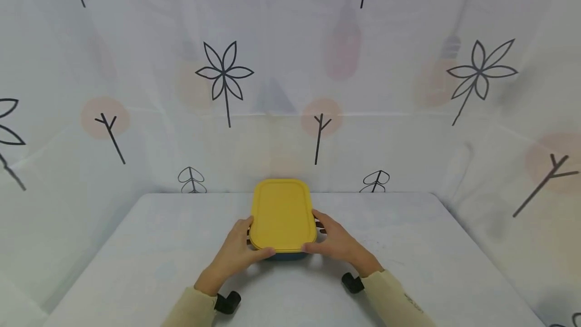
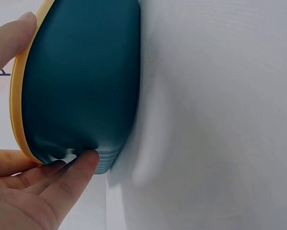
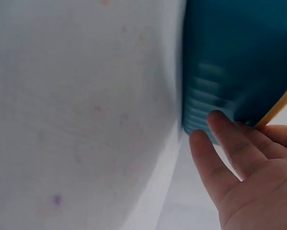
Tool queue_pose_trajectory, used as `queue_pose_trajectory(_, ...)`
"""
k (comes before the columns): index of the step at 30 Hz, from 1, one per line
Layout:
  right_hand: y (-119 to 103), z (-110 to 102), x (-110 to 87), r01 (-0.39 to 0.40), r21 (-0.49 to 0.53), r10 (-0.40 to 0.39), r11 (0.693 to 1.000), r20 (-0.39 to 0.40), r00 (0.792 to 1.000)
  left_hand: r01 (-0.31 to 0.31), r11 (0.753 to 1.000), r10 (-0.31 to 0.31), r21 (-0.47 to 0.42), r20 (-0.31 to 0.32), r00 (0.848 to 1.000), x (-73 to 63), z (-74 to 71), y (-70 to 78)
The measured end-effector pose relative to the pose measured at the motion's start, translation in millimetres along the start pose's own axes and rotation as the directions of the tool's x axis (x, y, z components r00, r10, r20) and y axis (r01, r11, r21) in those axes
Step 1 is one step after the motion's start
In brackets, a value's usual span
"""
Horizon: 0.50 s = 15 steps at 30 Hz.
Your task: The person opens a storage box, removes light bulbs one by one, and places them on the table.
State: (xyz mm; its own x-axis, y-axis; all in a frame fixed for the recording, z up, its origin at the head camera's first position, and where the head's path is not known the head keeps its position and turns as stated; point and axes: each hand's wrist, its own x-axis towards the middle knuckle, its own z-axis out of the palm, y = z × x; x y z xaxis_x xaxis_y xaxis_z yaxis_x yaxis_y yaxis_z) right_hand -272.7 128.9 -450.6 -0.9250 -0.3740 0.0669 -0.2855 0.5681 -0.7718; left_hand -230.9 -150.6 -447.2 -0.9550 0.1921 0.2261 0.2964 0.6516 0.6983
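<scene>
A lidded food container stands on the table, its long side pointing away from me. Its yellow lid [image 1: 282, 216] faces up, and the teal body [image 2: 81, 81] shows below the rim in both wrist views. My left hand [image 1: 238, 249] grips the near left corner, thumb at the front edge of the lid and fingers along the side. On the opposite corner my right hand [image 1: 333, 238] holds it the same way, its thumb at the lid's front edge. In the right wrist view, the fingers [image 3: 234, 143] lie beside the ribbed part of the body.
A white cloth covers the table [image 1: 181, 246]. Behind it hangs a pale curtain [image 1: 281, 140] printed with flowers and twigs, which also runs along both sides. Each wrist carries a small black camera mount [image 1: 228, 303] below a cream sleeve [image 1: 190, 309].
</scene>
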Motion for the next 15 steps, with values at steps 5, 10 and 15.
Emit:
queue_pose_trajectory(5,0.4,-2.8,-0.7,0.000,-0.006,0.000,1.000,0.009,1.000,-0.006,1.000,0.006,-0.016,0.012,1.000,0.4,2.5,-0.4)
queue_pose_trajectory(10,0.0,-4.2,-1.7,0.017,-0.006,-0.017,1.000,0.010,1.000,0.002,1.000,-0.002,-0.007,0.012,1.000,0.3,3.6,0.0)
queue_pose_trajectory(15,-0.9,-3.3,-1.8,0.030,-0.031,-0.030,0.999,-0.008,1.000,0.011,1.000,-0.011,-0.012,0.012,1.000,0.6,3.8,0.2)
